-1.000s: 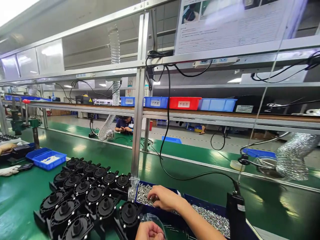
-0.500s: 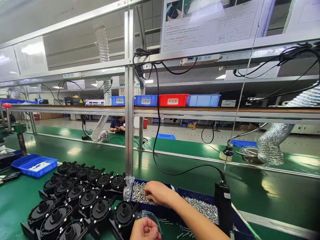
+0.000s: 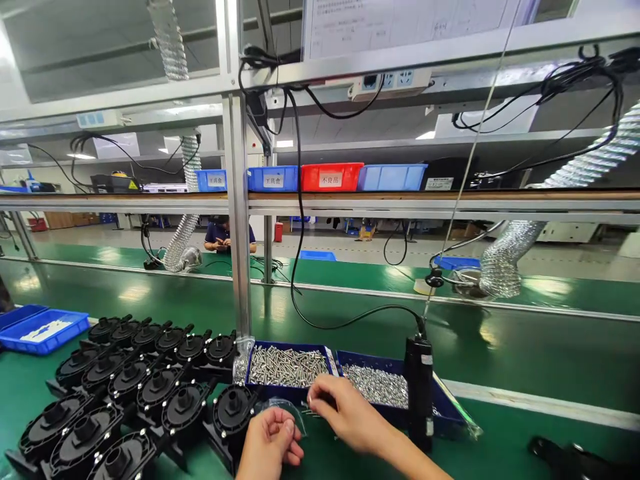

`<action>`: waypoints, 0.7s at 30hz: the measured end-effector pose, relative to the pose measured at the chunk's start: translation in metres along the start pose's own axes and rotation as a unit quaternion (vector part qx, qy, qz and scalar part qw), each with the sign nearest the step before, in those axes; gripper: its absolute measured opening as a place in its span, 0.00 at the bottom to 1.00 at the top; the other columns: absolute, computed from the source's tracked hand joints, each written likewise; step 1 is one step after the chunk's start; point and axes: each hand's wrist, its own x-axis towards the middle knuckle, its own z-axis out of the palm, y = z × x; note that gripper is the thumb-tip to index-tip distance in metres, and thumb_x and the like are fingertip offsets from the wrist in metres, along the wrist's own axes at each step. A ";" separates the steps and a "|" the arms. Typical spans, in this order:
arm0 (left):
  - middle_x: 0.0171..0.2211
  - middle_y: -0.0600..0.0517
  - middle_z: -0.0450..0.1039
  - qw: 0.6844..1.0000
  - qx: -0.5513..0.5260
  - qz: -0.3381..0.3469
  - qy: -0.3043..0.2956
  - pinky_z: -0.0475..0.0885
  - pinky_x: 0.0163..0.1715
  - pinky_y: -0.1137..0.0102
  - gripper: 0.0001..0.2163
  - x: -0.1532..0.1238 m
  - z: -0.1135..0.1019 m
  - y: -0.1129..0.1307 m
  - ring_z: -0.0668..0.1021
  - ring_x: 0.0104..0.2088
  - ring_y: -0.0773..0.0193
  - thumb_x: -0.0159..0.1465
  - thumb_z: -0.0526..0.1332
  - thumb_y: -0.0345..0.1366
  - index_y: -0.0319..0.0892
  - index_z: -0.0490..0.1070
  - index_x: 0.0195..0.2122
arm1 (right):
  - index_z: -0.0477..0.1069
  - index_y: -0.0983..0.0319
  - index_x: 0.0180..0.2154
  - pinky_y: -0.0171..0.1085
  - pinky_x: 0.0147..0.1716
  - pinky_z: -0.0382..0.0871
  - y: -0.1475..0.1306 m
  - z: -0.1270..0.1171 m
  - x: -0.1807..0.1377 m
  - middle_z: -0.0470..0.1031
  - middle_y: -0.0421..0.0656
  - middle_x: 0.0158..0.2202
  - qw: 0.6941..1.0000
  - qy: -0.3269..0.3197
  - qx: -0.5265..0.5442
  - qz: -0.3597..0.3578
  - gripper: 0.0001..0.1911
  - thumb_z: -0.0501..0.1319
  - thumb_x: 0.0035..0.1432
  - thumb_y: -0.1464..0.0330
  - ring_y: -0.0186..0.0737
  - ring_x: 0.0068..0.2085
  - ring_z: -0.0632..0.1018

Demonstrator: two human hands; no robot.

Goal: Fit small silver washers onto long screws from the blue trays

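Note:
My right hand (image 3: 340, 415) hovers just in front of the blue tray of long silver screws (image 3: 287, 367), fingers pinched together on something small I cannot make out. My left hand (image 3: 270, 443) is curled closed at the bottom edge, beside a clear plastic bag (image 3: 290, 408). A second blue tray of smaller screws (image 3: 376, 385) lies to the right. A black round part (image 3: 231, 410) sits just left of my left hand, at the end of rows of like parts (image 3: 125, 387).
A black electric screwdriver (image 3: 419, 387) hangs on a cable by the trays. A metal post (image 3: 239, 220) rises behind them. Blue and red bins (image 3: 330, 177) line a shelf. A blue tray (image 3: 45, 330) lies far left. A person sits across the line (image 3: 225, 237).
My right hand has pulled out of the long-screw tray toward me, fingers pinched. My left hand rose further into view. The camera tilted down and shifted right.

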 end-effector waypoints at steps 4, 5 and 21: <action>0.27 0.48 0.77 0.999 0.033 0.027 -0.014 0.71 0.22 0.74 0.32 -0.008 0.001 0.006 0.76 0.22 0.68 0.48 0.75 0.63 0.36 0.73 0.32 | 0.77 0.58 0.36 0.36 0.41 0.67 0.006 0.013 -0.043 0.79 0.41 0.37 0.992 -0.121 -0.027 0.013 0.06 0.66 0.59 0.75 0.45 0.41 0.78; 0.28 0.48 0.77 0.999 0.041 0.022 -0.019 0.71 0.23 0.74 0.31 -0.009 0.002 0.009 0.76 0.22 0.68 0.49 0.75 0.62 0.36 0.73 0.32 | 0.78 0.58 0.36 0.36 0.41 0.67 0.008 0.019 -0.048 0.78 0.41 0.38 0.991 -0.129 -0.031 0.014 0.06 0.66 0.59 0.75 0.44 0.41 0.78; 0.29 0.46 0.79 0.997 0.056 -0.041 -0.022 0.72 0.24 0.74 0.31 -0.020 0.010 0.025 0.77 0.23 0.67 0.48 0.76 0.61 0.36 0.75 0.33 | 0.85 0.56 0.32 0.35 0.33 0.66 0.032 0.053 -0.039 0.78 0.39 0.30 0.991 -0.042 0.118 0.048 0.03 0.75 0.55 0.70 0.42 0.34 0.78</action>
